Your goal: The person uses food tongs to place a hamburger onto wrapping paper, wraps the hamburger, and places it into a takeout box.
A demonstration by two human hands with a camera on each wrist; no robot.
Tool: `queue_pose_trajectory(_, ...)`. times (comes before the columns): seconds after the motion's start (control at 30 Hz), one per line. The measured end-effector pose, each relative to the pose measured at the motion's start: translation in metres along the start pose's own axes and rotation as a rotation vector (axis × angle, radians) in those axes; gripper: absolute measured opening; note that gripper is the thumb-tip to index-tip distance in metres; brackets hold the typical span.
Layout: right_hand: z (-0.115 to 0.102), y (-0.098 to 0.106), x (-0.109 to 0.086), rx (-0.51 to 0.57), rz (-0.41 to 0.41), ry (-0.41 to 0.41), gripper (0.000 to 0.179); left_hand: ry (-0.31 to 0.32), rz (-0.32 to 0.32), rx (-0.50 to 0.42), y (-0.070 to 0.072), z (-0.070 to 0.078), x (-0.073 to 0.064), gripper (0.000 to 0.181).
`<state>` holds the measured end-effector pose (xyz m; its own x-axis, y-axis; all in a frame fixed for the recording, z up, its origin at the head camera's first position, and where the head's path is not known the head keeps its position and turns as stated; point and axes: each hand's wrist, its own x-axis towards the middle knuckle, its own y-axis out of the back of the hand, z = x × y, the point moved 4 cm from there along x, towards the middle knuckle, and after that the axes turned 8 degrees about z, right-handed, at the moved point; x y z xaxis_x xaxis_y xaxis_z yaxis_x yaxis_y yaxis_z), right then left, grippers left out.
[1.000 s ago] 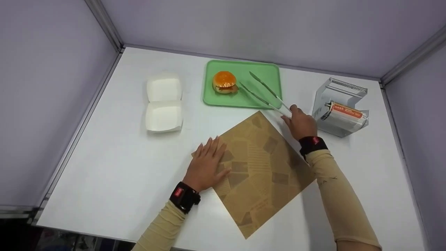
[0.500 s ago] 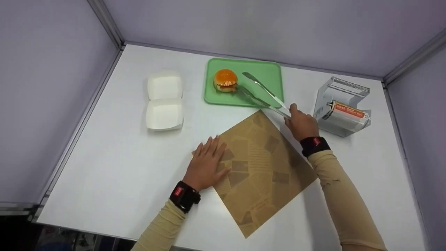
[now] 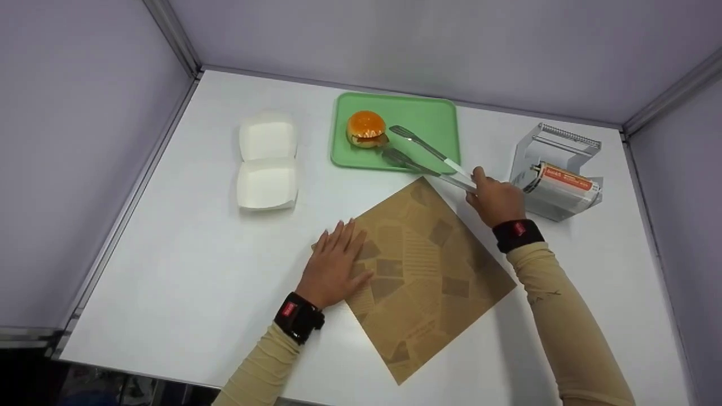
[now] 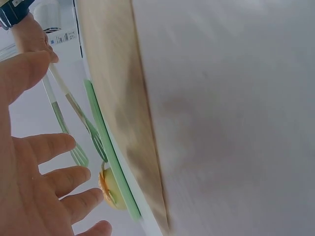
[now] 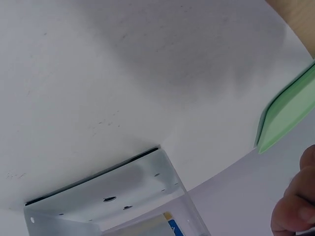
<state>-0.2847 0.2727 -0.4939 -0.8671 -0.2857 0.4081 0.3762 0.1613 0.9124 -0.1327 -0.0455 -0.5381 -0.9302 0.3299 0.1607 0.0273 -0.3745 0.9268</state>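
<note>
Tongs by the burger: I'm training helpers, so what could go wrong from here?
The tongs have one tip close to the filling jutting from the burger, so a grab might pull it out. The left hand lies over only the left side of the paper; the right sleeve, near its right corner, could shift it.

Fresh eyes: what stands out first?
Likely the glossy orange-topped burger on the green tray, at the back of the white table. Then the spread tongs in the right hand, beside the burger, and the brown printed paper in front, the left hand on its left corner.
</note>
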Motion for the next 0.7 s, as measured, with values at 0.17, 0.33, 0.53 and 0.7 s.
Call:
queue_pose_trajectory(0.17,-0.007,-0.003,0.0,0.004,-0.01,0.017,0.038,0.002,-0.003,-0.022,0.0,0.001,-0.001,0.079)
queue_pose_trajectory(0.33,-0.014,-0.005,0.002,0.012,-0.019,0.02,0.037,0.007,-0.012,-0.04,0.002,0.002,-0.002,0.079)
queue_pose_trajectory(0.53,-0.024,-0.007,0.004,-0.005,0.005,0.048,0.034,0.01,-0.011,-0.033,0.001,0.001,-0.004,0.08)
queue_pose_trajectory(0.7,-0.032,-0.01,0.005,-0.056,0.047,0.103,0.031,0.017,-0.023,-0.035,0.001,0.001,-0.005,0.08)
